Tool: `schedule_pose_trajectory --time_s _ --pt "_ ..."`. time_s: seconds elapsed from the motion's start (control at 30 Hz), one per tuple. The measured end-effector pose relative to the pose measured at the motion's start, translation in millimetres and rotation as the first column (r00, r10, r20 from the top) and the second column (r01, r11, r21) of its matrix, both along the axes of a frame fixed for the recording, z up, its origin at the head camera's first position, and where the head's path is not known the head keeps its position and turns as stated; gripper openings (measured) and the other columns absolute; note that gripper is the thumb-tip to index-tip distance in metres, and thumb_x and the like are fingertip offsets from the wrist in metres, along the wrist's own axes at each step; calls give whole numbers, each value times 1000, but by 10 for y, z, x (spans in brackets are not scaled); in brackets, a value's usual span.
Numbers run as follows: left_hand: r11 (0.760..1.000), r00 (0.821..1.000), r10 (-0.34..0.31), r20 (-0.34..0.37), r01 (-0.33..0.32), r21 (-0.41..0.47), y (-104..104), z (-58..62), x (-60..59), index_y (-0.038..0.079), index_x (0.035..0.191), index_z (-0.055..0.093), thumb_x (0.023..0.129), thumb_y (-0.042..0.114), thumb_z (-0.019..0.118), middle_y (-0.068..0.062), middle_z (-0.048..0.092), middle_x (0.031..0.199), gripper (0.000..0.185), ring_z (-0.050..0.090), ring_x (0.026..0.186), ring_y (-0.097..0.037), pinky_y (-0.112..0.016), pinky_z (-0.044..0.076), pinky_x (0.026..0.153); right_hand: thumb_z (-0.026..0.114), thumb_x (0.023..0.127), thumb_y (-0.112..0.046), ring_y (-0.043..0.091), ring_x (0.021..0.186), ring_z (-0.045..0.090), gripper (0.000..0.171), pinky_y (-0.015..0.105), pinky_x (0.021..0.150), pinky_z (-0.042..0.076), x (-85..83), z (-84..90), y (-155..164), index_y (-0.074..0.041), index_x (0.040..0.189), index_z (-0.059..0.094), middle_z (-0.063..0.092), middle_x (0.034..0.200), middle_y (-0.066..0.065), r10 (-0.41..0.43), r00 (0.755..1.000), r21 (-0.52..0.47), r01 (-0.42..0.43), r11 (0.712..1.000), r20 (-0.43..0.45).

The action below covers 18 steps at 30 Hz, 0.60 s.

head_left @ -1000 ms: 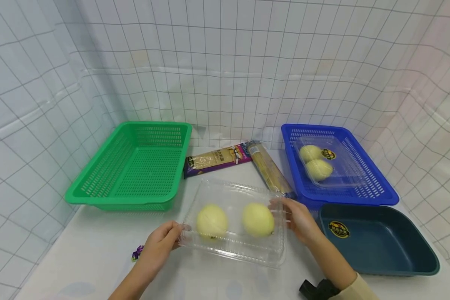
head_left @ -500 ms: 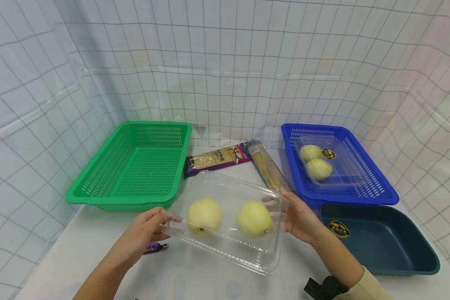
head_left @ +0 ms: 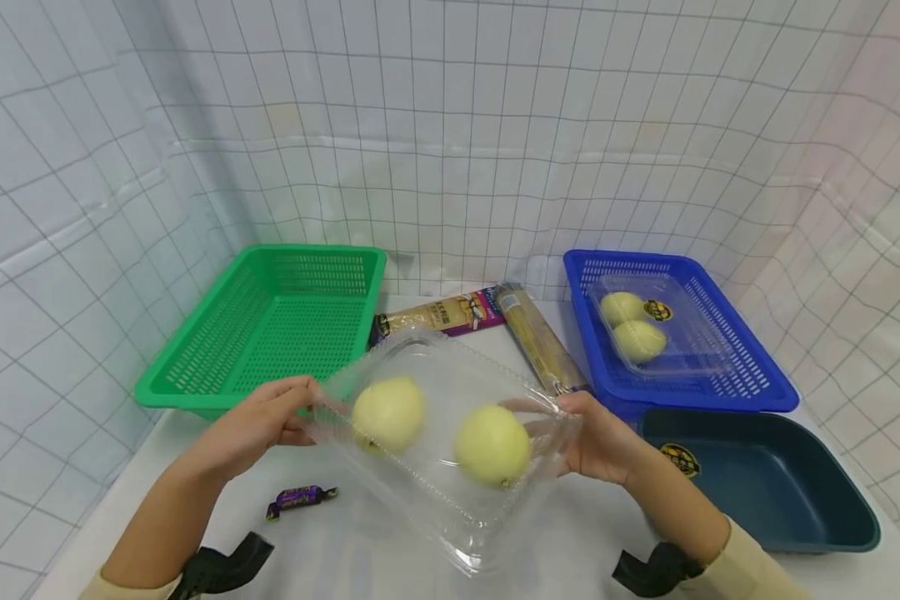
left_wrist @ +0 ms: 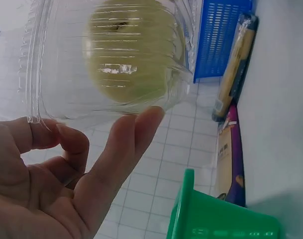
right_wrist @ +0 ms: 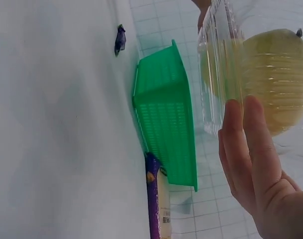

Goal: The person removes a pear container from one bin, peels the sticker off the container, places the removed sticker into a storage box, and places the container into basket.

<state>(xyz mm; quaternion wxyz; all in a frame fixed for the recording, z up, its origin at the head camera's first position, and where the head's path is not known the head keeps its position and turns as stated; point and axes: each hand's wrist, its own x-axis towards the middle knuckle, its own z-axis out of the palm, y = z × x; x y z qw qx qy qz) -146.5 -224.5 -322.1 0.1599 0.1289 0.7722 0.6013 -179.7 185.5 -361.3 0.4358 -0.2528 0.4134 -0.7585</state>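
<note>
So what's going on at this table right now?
A person holds a clear plastic clamshell box with two pale yellow fruits inside, lifted off the white table and tilted. The left hand grips its left end, the right hand its right end. A green basket sits at the left. A blue basket at the right holds a similar box of fruit.

The head camera looks forward and down over the white table [head_left: 195, 500]. Each of the 2 wrist cameras sits very close beneath the clear plastic clamshell box of pale yellow fruit [head_left: 435, 433] [left_wrist: 106, 55] [right_wrist: 255, 74], apparently tilted sideways. All 3 views share the green plastic mesh basket [head_left: 270, 325] [left_wrist: 216, 219] [right_wrist: 166, 119].
</note>
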Motion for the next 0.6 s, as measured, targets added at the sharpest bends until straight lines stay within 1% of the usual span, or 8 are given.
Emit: schedule_pose_trajectory --time_s 0.17,0.23,0.3,0.4,0.5,0.53,0.57,0.6 --pt "1000 1000 -1 -2 1 -19 -26 76 -86 2 104 64 106 29 40 -14 59 123 36 68 92 -24 -34 53 82 44 98 -38 33 122 54 51 50 94 46 78 36 -76 -14 143 46 52 136 14 -39 999 -14 39 999 -20" --pt "1000 1000 15 -10 -15 -20 -23 96 -115 0 107 63 106 30 39 -15 58 124 38 68 93 -23 -34 54 82 43 99 -38 32 119 55 51 48 92 48 110 58 -100 -14 144 45 53 134 15 -67 997 -20 66 998 -28" --pt "999 999 42 -21 -43 -25 -14 112 -130 -2 104 61 106 32 38 -16 59 125 40 69 95 -22 -33 54 82 43 99 -36 32 117 57 49 47 90 49 137 87 -125 -14 143 46 54 133 16 -97 994 -19 96 995 -42" --pt "995 995 95 -24 -96 -19 12 124 -127 -4 109 58 105 38 40 -17 59 124 45 69 96 -23 -33 54 83 40 100 -34 30 111 60 46 46 86 52 175 147 -153 -14 141 49 55 130 17 -148 986 6 149 989 -76" --pt "985 986 167 -27 -168 -35 57 136 -92 -4 112 55 104 45 38 -18 58 125 52 68 97 -21 -32 53 84 37 99 -31 30 106 60 45 45 82 54 204 215 -171 -14 139 52 56 128 17 -201 975 36 205 978 -97" --pt "978 979 199 -35 -201 -52 78 142 -69 -3 116 55 104 47 36 -18 56 128 54 67 97 -19 -31 53 85 37 99 -31 30 106 60 45 45 82 54 212 237 -176 -14 138 53 56 128 17 -217 971 43 222 974 -99" --pt "969 971 237 -45 -239 -63 102 148 -40 -4 117 53 104 48 35 -19 53 129 56 66 97 -17 -30 52 85 37 99 -30 31 107 60 45 45 82 54 218 258 -183 -14 138 53 55 128 18 -230 968 46 235 971 -98" --pt "957 959 278 -52 -281 -69 130 154 -5 -4 122 50 104 48 33 -20 51 132 57 65 98 -15 -30 51 86 37 99 -30 32 107 60 45 46 82 54 223 277 -190 -14 138 53 55 129 18 -242 965 47 247 968 -96"
